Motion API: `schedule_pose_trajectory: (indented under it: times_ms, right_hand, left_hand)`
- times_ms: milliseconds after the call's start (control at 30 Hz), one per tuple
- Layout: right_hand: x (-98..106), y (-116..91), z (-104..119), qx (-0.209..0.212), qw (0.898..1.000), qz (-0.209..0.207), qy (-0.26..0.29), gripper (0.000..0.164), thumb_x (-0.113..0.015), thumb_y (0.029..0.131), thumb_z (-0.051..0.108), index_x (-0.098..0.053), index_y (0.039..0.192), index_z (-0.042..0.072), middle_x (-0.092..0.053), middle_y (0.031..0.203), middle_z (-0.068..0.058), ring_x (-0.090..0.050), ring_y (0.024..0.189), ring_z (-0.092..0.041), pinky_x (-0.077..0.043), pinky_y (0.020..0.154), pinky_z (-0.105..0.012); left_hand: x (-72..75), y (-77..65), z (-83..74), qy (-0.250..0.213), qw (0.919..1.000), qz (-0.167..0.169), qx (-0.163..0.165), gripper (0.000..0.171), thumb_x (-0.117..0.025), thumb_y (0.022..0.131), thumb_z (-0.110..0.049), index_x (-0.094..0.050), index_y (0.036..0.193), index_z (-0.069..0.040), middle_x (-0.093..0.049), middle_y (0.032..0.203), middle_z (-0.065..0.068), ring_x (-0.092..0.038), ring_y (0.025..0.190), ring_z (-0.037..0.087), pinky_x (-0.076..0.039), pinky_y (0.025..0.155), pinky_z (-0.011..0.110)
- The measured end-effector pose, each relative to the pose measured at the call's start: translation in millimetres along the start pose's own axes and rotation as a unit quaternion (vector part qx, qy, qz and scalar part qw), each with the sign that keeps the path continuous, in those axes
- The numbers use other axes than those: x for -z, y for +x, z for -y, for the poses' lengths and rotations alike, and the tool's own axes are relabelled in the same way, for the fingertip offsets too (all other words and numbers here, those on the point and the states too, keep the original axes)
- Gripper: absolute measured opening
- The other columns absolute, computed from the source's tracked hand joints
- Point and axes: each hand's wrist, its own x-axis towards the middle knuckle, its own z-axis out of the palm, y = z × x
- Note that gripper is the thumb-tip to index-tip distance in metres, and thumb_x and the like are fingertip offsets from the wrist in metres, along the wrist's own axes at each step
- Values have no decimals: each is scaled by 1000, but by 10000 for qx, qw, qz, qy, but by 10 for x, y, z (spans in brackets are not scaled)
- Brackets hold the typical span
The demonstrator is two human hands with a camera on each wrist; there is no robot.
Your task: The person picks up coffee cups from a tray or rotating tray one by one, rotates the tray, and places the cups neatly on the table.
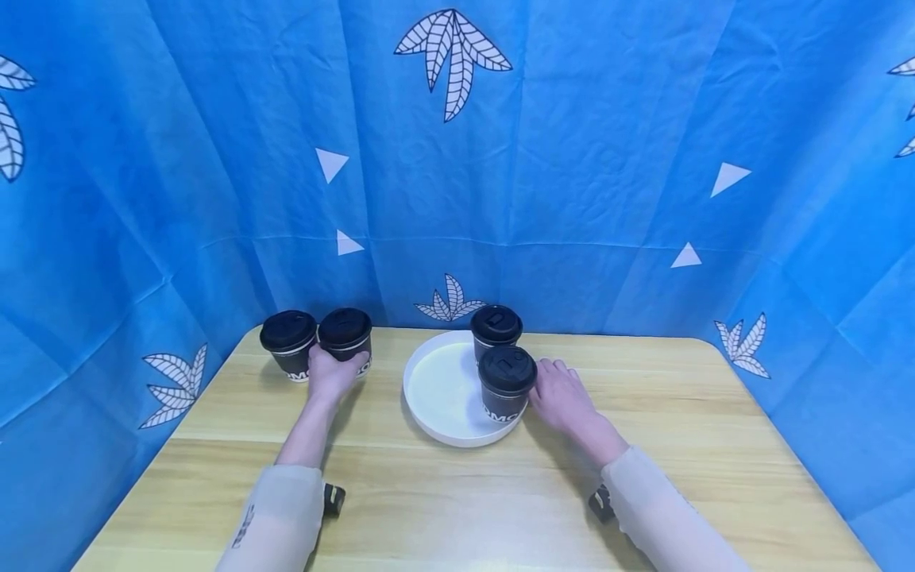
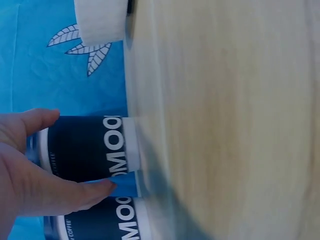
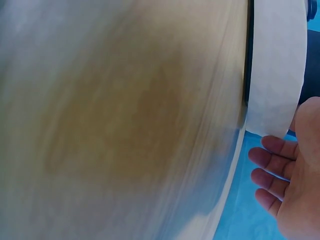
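My left hand [image 1: 333, 375] holds the right one of two lidded paper coffee cups at the back left. That cup [image 2: 85, 147] lies between finger and thumb, and its black lid [image 1: 345, 327] shows above the hand. Close on its left stands the other coffee cup [image 1: 288, 342]. My right hand [image 1: 565, 397] is at the right rim of a round white tray [image 1: 443, 429], its fingers [image 3: 272, 162] loosely extended beside the rim. Inside the tray, a front coffee cup [image 1: 506, 385] stands near this hand and partly hides a rear coffee cup [image 1: 496, 324].
All stands on a light wooden table [image 1: 457, 508] with rounded back corners. A blue curtain [image 1: 572, 159] with white leaf prints hangs along the back and both sides. Dark straps [image 1: 333, 500] show at the sleeves.
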Motion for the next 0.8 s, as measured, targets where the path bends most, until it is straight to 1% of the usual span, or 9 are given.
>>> schedule_pose_trajectory:
  times_ms: [133,233,367,467,600,700,800]
  right_hand:
    - [1,0,1,-17,10000,-13,-23,37,-48,107,26,-61,130,0,-65,119,-16,-56,114,-37,-47,95,-52]
    - [1,-2,3,-10,10000,-32,-34,38,-48,107,26,-61,130,0,-65,118,-17,-56,114,-38,-47,95,-52]
    - [-3,-1,3,2,10000,-38,-46,38,-48,107,27,-61,130,0,-65,118,-17,-56,114,-38,-48,95,-52]
    - [-6,1,2,-1,10000,-32,-49,38,-48,107,27,-61,130,0,-65,118,-17,-56,115,-37,-47,95,-52]
    - [-3,4,4,-36,10000,-13,-38,38,-48,107,28,-61,130,1,-65,119,-16,-56,115,-37,-47,95,-52]
    - [-2,4,7,-54,10000,-23,-16,38,-48,107,28,-61,130,1,-66,118,-15,-56,114,-36,-47,94,-51]
    - [-10,4,6,-59,10000,-44,0,38,-48,107,28,-61,131,1,-66,118,-15,-56,114,-36,-47,94,-51]
  left_hand:
    - [14,-42,-34,-20,9999,7,-157,73,-79,83,-8,-41,141,15,-52,137,33,-49,132,44,-33,120,51]
    - [25,-90,-58,-51,9999,-17,-141,76,-78,84,-8,-38,144,15,-46,142,33,-44,136,44,-30,122,50]
    - [40,-169,-101,-36,9999,-115,-40,86,-77,85,-12,-26,150,16,-33,150,37,-34,143,46,-26,124,52]
    - [45,-223,-144,-29,9993,-340,-136,91,-76,84,-13,-21,151,17,-26,152,38,-28,145,48,-25,124,54]
    - [37,-285,-228,-32,9962,-750,-443,89,-75,82,-12,-22,150,15,-24,151,36,-25,145,46,-24,123,53]
    - [24,-325,-298,25,9930,-989,-649,87,-75,82,-11,-25,150,12,-25,151,33,-27,143,43,-26,123,52]
    - [5,-359,-361,129,9911,-1058,-803,84,-75,84,-11,-27,150,8,-27,151,28,-33,138,41,-30,120,51]
